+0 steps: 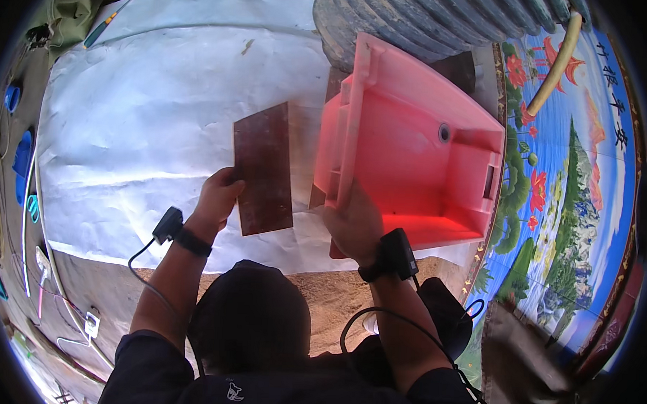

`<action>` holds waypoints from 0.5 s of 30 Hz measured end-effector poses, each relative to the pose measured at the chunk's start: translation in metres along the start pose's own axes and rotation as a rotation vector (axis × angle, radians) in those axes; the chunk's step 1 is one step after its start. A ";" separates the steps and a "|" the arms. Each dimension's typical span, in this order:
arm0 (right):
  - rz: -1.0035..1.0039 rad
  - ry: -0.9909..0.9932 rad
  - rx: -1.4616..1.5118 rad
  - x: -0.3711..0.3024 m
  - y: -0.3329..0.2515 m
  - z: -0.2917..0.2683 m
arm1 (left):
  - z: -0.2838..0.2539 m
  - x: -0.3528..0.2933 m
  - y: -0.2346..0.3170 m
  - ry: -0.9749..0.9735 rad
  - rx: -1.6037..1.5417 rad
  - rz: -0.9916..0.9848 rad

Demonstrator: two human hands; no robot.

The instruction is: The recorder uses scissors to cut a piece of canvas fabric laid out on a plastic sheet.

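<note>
My left hand [219, 197] is closed on the left edge of a flat, dark brown rectangular board [263, 170], thumb lying on its face. The board is tilted above a white sheet. To its right a red plastic bin [419, 152] rests on its side, its open mouth toward me and a round hole in one wall. My right hand [355, 221] grips the bin's near left rim, and its fingertips are partly hidden against the red plastic. Both wrists carry black straps with small devices and cables.
The white sheet [175, 123] spreads across the left and middle. A grey corrugated piece [425, 22] lies beyond the bin. A curved tan handle-like piece [557, 64] leans near a painted landscape panel [540, 190]. A screwdriver [104, 28], blue items and cords lie at far left.
</note>
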State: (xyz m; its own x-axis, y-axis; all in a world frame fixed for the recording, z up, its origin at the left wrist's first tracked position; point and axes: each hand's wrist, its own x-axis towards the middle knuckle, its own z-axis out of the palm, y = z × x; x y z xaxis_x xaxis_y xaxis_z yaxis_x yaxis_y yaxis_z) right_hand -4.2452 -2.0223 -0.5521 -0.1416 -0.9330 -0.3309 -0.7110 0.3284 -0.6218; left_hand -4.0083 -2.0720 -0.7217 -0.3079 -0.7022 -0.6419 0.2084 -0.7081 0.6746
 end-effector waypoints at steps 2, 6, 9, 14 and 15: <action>-0.011 0.056 0.067 -0.001 -0.003 0.003 | 0.004 0.012 -0.004 0.013 0.100 -0.056; -0.010 0.043 0.151 0.002 -0.004 0.000 | 0.024 0.026 -0.005 -0.021 0.187 -0.048; -0.012 0.050 0.112 0.002 0.001 -0.002 | 0.041 0.035 -0.004 -0.032 0.189 -0.029; -0.019 0.057 0.139 0.004 -0.003 -0.005 | 0.062 0.034 0.014 -0.038 0.321 -0.111; -0.020 0.055 0.141 0.004 -0.006 -0.005 | 0.060 0.038 0.012 -0.035 0.321 -0.110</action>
State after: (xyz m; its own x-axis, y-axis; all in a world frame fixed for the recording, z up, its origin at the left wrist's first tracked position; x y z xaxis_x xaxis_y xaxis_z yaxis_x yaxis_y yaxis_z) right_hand -4.2455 -2.0284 -0.5461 -0.1683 -0.9451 -0.2801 -0.6113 0.3230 -0.7225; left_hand -4.0732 -2.1030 -0.7159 -0.3453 -0.6160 -0.7081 -0.1291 -0.7161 0.6859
